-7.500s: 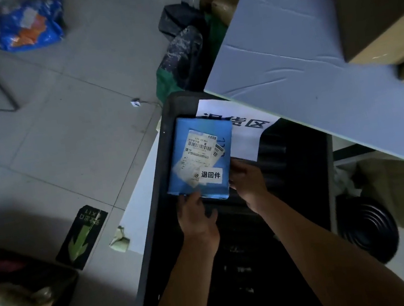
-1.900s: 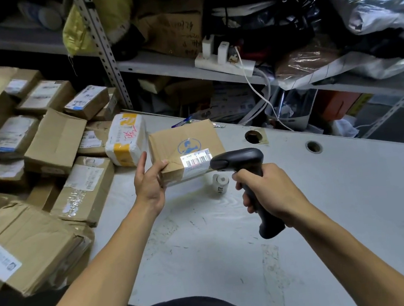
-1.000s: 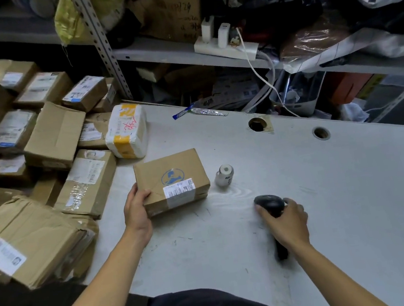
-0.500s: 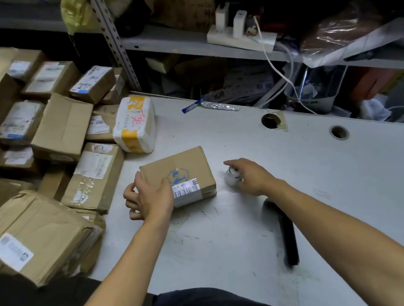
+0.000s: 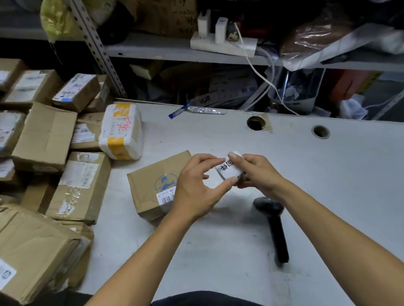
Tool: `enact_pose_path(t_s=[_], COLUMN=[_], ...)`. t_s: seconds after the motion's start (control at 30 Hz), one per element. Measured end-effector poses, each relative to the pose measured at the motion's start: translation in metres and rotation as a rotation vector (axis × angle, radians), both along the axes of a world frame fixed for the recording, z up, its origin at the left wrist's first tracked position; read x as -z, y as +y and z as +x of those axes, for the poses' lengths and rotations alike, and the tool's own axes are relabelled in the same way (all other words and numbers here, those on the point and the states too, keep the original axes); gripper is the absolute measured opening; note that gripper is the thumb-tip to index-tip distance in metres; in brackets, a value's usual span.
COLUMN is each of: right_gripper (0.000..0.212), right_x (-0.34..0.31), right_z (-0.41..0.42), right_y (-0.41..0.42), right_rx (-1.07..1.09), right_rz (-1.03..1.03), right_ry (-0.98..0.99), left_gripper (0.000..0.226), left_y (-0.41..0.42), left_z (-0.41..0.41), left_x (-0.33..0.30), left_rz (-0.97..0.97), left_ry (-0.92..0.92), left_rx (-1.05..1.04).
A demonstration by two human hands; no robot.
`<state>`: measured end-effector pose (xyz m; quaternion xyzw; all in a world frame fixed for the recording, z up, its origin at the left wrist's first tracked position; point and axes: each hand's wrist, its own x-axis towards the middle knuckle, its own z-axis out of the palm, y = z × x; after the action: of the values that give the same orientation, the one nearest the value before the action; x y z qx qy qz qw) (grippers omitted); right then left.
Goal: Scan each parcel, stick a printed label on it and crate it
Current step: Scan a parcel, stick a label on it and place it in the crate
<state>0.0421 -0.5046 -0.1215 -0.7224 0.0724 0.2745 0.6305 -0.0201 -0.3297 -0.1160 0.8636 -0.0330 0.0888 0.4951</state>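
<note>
So closest to the camera there's a dark-clothed lap at the bottom edge, with both bare forearms reaching out over the scuffed pale grey table (image 5: 346,210). A black handheld barcode scanner (image 5: 274,223) lies flat on that table just to the right of the right forearm, nobody touching it. Further out the two hands meet above the table: the right hand (image 5: 257,172) has a small white roll of printed labels (image 5: 231,168) in its grip, fingers curled round it, and the left hand (image 5: 196,182) pinches the edge of the same roll between thumb and fingertips, so both grips are narrow and closed on the roll. Black printed characters show on the outer label. Right under and left of the left hand sits the small brown cardboard parcel with a blue round logo (image 5: 153,185), flat on the table, its white barcode sticker partly hidden by the hand. To the left there's a heap of brown cardboard boxes (image 5: 39,149) with shipping labels, plus a white plastic-wrapped parcel with yellow tape and red writing (image 5: 121,131) lying against them. Beyond that, a blue pen (image 5: 179,110) near the far table edge, two round cable holes, then a grey metal shelf (image 5: 155,48) carrying a white power strip (image 5: 222,39) and crumpled bags.
</note>
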Motion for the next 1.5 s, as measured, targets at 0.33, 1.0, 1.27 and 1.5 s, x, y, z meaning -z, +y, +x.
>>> enact_pose_path(t_s=[0.33, 1.0, 1.27, 1.5], right_gripper=[0.031, 0.036, 0.043, 0.028], right_x=[0.003, 0.05, 0.016, -0.031], right_z=[-0.026, -0.055, -0.026, -0.021], right_y=[-0.015, 0.014, -0.002, 0.026], right_rx=[0.025, -0.417, -0.669, -0.327], right_rz=[0.335, -0.729, -0.845, 0.059], right_ry=[0.026, -0.306, -0.277, -0.021], left_gripper=[0.016, 0.01, 0.027, 0.047], left_y=[-0.006, 0.053, 0.06, 0.062], left_z=[0.0, -0.003, -0.02, -0.022], left_x=[-0.003, -0.02, -0.011, -0.018], left_rz=[-0.187, -0.65, -0.568, -0.544], left_ry=[0.156, 0.374, 0.452, 0.512], left_rx=[-0.043, -0.216, -0.083, 0.119])
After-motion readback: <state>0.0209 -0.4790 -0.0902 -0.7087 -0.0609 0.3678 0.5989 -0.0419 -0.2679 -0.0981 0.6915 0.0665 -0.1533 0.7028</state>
